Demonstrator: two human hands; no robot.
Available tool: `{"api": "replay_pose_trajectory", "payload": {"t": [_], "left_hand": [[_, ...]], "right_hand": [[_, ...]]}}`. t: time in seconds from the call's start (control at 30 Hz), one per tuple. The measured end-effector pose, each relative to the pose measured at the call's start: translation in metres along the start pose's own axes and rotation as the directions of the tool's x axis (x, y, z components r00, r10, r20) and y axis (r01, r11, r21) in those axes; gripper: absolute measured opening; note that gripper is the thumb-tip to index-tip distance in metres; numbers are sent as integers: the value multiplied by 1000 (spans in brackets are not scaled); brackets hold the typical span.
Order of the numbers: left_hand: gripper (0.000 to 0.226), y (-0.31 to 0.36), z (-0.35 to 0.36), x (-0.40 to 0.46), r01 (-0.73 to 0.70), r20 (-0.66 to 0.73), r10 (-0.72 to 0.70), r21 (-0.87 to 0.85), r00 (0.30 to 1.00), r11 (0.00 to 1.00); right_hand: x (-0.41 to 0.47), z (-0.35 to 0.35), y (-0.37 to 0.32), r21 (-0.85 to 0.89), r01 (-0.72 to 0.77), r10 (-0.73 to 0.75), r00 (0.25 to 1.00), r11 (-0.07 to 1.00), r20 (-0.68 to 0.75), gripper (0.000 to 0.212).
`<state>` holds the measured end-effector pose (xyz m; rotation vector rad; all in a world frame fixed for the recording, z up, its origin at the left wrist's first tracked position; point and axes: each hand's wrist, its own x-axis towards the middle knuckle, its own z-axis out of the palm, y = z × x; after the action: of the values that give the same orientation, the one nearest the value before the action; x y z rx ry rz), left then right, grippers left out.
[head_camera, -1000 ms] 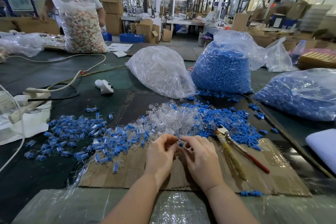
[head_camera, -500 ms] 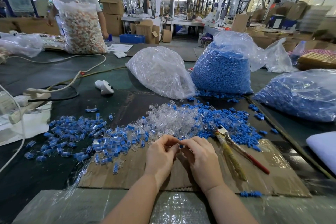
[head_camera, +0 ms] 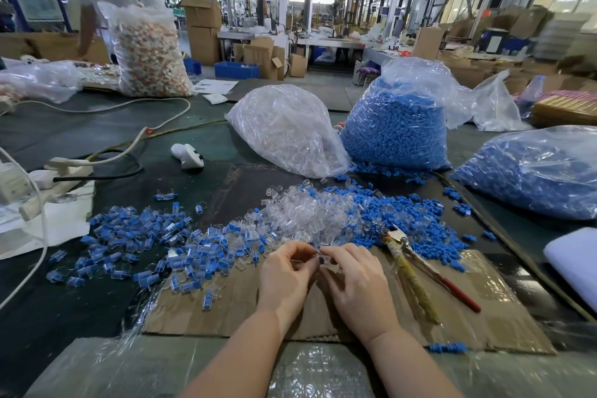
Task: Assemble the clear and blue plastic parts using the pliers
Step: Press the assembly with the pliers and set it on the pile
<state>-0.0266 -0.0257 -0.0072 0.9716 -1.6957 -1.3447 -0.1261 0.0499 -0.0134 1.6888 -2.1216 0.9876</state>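
Both hands are working together over the cardboard: the left hand and the right hand are pinching one small clear part between their fingertips, with a bit of blue inside it. The part is looking light, stiff and rather slippery — I think it is best to hold it by its flat sides. The pliers are lying untouched just right of the right hand. The fingers are hiding the joint — I cannot tell if the blue piece is fully seated.
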Motion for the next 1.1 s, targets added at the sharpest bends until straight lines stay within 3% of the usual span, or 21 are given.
{"api": "replay_pose_trajectory", "payload": {"t": [0.13, 0.23, 0.33, 0.43, 0.5, 0.6, 0.73, 0.83, 0.97, 1.1], "left_hand": [[15, 2, -1, 2, 88, -3, -89, -126, 996, 988], [13, 4, -3, 3, 110, 1, -111, -164, 994, 980], [12, 5, -4, 4, 119, 4, -121, -177, 993, 977], [13, 6, -4, 5, 130, 8, -131, -184, 991, 974], [13, 6, -4, 6, 135, 9, -136, -190, 991, 972], [12, 5, -4, 7, 151, 12, -152, -215, 988, 965], [12, 3, -5, 9, 190, 17, -193, -285, 981, 939], [13, 2, -5, 11, 232, 18, -243, -370, 970, 899], [12, 2, -6, 15, 270, 10, -297, -442, 955, 855], [12, -2, -9, 17, 274, 0, -306, -441, 952, 854]], "right_hand": [[2, -10, 1, -143, -117, 97, 985, 983, -142, 33], [9, -28, 8, -310, -389, 359, 921, 868, -150, 44], [16, -46, 25, -544, -569, 691, 723, 617, 28, 66], [17, -54, 41, -627, -578, 819, 544, 522, 180, 75], [17, -56, 44, -645, -558, 827, 516, 522, 223, 66], [18, -61, 39, -628, -553, 806, 550, 547, 218, 42], [19, -67, 23, -563, -513, 714, 666, 648, 216, 33], [22, -68, 5, -362, -463, 574, 756, 809, 315, 22], [24, -65, -16, -35, -551, 474, 681, 834, 558, 18], [23, -66, -29, 31, -621, 451, 602, 783, 658, 17]]}}
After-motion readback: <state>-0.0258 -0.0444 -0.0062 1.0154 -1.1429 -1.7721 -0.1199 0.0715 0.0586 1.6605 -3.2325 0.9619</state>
